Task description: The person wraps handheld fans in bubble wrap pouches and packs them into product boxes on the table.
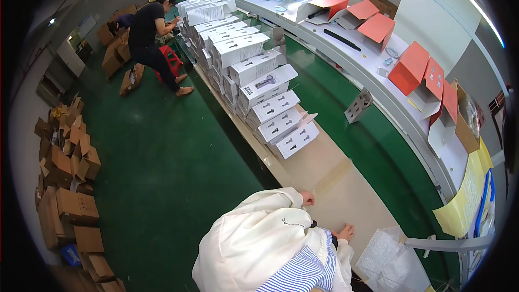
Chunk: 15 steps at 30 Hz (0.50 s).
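Note:
My left hand [307, 198], at the end of a white sleeve, rests on the tan bench top [327, 176] with its fingers curled in; whatever it may hold is too small to make out. Lower right of it, my right hand [346, 232] lies on the bench with its fingers apart and nothing visible in them. Clear bubble wrap [385, 254] lies just beyond the right hand. Ahead of both hands, white printed boxes [296, 140] stand in long stacked rows along the bench.
A second bench [403, 92] curves along the right, bearing orange-lined boxes [409, 67], a black bar [341, 39] and yellow sheets [464, 200]. Cardboard boxes [75, 205] are piled at left. A person in black [147, 28] bends over the far bench end beside a red stool [172, 59].

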Tool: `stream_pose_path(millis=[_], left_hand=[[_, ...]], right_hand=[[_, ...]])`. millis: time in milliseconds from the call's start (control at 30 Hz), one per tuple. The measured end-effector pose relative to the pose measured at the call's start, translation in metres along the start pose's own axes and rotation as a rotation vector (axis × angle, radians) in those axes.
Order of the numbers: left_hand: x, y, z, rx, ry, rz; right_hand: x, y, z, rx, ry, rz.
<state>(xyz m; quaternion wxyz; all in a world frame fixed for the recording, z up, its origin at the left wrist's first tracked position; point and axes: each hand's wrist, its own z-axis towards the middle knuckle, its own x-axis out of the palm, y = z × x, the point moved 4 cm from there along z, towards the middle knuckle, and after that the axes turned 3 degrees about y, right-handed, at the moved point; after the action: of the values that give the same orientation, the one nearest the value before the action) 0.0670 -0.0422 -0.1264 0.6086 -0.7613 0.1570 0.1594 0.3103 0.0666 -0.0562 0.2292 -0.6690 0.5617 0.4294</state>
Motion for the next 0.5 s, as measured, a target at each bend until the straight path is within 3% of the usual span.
stream_pose_path(millis=[500], left_hand=[[-0.0018, -0.0023, -0.0005, -0.009, 0.024, 0.023]], right_hand=[[0.0004, -0.0003, -0.0001, -0.005, -0.005, 0.003]])
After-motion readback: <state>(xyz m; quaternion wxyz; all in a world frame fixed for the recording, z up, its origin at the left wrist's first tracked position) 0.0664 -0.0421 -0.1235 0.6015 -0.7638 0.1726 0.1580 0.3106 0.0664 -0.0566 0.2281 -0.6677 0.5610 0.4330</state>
